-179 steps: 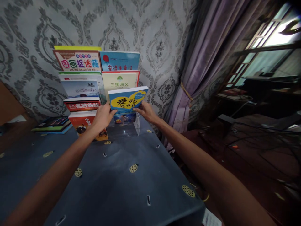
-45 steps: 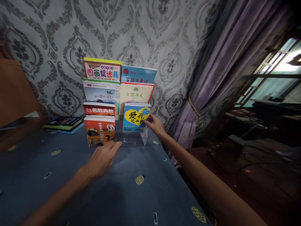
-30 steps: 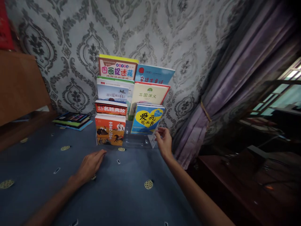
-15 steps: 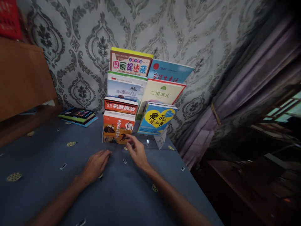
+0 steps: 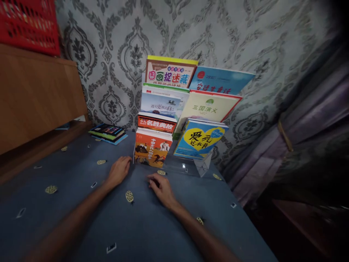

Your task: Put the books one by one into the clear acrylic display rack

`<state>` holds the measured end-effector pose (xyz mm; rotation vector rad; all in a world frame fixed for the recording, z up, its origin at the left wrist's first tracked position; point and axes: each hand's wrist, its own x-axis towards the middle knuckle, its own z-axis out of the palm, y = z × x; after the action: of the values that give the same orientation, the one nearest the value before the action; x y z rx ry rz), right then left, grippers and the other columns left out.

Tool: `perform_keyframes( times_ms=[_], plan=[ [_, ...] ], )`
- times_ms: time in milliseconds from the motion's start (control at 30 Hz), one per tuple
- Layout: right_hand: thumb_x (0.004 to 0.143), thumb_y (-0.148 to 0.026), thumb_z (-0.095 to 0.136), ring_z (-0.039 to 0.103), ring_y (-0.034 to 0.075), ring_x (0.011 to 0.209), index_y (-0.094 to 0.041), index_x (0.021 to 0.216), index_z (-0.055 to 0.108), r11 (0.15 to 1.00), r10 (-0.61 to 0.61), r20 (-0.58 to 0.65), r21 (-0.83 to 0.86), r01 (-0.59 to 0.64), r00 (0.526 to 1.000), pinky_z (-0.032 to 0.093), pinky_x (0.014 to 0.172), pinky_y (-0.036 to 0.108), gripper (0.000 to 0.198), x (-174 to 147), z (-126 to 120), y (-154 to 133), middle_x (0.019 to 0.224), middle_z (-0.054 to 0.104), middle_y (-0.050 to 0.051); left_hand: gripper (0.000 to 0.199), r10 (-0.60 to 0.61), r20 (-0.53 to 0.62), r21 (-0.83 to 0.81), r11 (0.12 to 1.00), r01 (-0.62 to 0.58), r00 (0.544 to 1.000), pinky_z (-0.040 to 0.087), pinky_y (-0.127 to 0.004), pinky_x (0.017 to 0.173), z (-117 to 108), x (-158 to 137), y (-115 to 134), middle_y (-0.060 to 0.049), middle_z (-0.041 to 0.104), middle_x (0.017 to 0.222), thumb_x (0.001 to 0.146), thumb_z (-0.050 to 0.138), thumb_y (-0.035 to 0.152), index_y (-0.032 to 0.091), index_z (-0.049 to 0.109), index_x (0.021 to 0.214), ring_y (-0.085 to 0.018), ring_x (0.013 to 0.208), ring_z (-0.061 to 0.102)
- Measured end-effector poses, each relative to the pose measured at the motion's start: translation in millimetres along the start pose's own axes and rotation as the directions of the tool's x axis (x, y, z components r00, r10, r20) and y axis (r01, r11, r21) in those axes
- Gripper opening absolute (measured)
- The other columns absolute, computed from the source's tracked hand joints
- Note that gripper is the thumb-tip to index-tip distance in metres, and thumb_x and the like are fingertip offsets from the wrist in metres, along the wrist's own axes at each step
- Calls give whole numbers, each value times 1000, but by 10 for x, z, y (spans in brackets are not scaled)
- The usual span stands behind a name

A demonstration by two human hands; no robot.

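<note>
A clear acrylic book stand (image 5: 188, 166) holds several books in tiers against the wall. Lowest on its left is an orange book (image 5: 154, 147); a blue book with a yellow heart (image 5: 200, 140) leans lowest on its right. My left hand (image 5: 120, 170) is beside the stand's lower left corner, fingers stretched out; whether it touches the stand I cannot tell. In front of the orange book, apart from it, my right hand (image 5: 161, 188) is over the cloth with fingers loosely bent and thumb apart, holding nothing.
A small pile of books (image 5: 109, 133) lies back left on the blue patterned tablecloth (image 5: 131, 229). A wooden cabinet (image 5: 40, 91) with a red basket (image 5: 32, 27) on top stands at the left. Purple curtains (image 5: 275, 156) hang at the right, past the table's edge.
My right hand has drawn back from the orange book's lower edge. My left hand has moved forward to the stand's left corner. The view has turned left, so the scene sits further right.
</note>
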<state>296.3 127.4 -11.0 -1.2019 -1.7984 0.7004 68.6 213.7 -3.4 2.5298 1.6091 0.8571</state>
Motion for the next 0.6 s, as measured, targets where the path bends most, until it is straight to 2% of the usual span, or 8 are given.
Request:
perform_keyframes(
  times_ms=[100, 267, 433, 600],
  plan=[
    [92, -20, 52, 66, 16, 70, -18, 102, 72, 1000, -15, 0, -20, 15, 1000, 49, 67, 27, 22, 1, -8, 1, 85, 72, 5, 27, -105, -53, 84, 990, 110, 993, 50, -41, 96, -96, 323, -313, -12, 71, 106, 93, 42, 13, 18, 67, 103, -27, 105, 62],
    [92, -18, 52, 66, 18, 73, -19, 98, 73, 996, -32, 7, -82, 33, 999, 49, 69, 29, 21, 0, -27, -46, 82, 71, 4, 37, -279, -140, 195, 933, 302, 950, 46, -49, 100, -266, 783, -727, -21, 63, 123, 96, 37, 19, 11, 63, 120, -35, 117, 56],
    [93, -19, 52, 66, 18, 75, -20, 99, 73, 993, -30, 23, -111, 32, 999, 50, 71, 30, 22, -3, -42, -70, 82, 70, 4, 43, -363, -135, 250, 888, 386, 922, 45, -52, 101, -251, 1156, -897, -23, 57, 138, 96, 41, 25, 12, 56, 134, -37, 130, 48],
    [93, -17, 52, 67, 20, 79, -21, 100, 73, 993, -18, 23, -117, 21, 1000, 50, 74, 30, 23, 6, -39, -75, 86, 71, 5, 46, -395, -66, 282, 874, 396, 917, 39, -54, 110, -176, 1441, -1014, -25, 50, 149, 97, 44, 31, 9, 55, 135, -38, 144, 37]
  ],
)
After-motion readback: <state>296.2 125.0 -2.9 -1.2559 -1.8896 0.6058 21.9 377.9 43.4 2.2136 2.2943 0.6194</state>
